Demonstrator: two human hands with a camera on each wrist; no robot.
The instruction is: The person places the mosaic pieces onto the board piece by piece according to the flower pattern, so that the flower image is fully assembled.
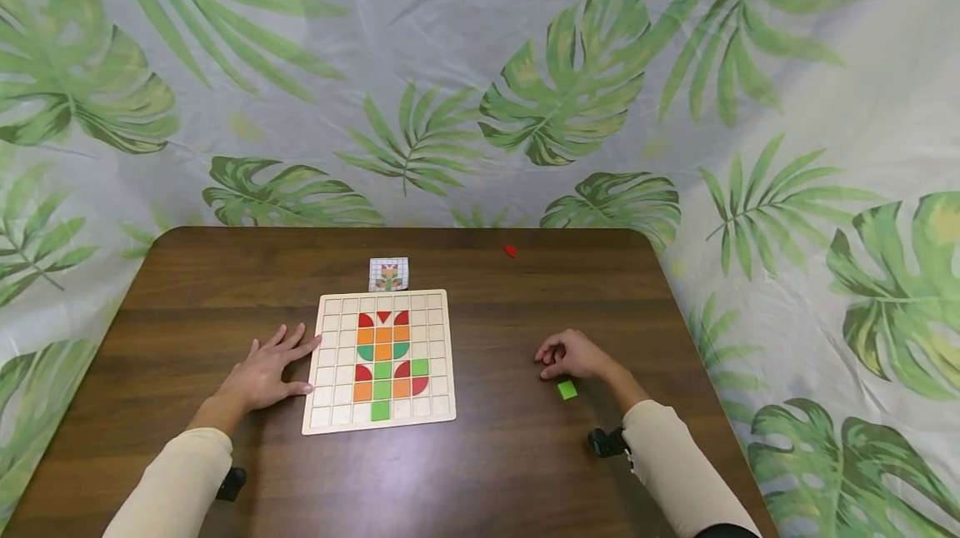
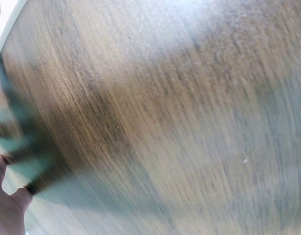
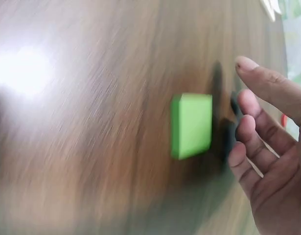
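My left hand (image 1: 262, 376) lies with fingers spread on the table, its fingertips at the left edge of the wooden grid board (image 1: 341, 417). Only part of that hand (image 2: 7, 210) shows in the left wrist view. Red, orange and green tiles form a flower on the board. To the right, my right hand (image 1: 576, 357) is loosely curled above the table, holding nothing. Just beside it is a square light-green tile (image 1: 567, 390). In the right wrist view the tile (image 3: 193, 126) is slightly blurred, with a gap between it and the fingertips (image 3: 245, 125).
Behind the board lies a small card (image 1: 388, 274) printed with a flower on a grid. A red piece (image 1: 511, 251) sits near the far edge of the brown wooden table (image 1: 510, 471). A leaf-patterned cloth (image 1: 420, 38) hangs behind the table.
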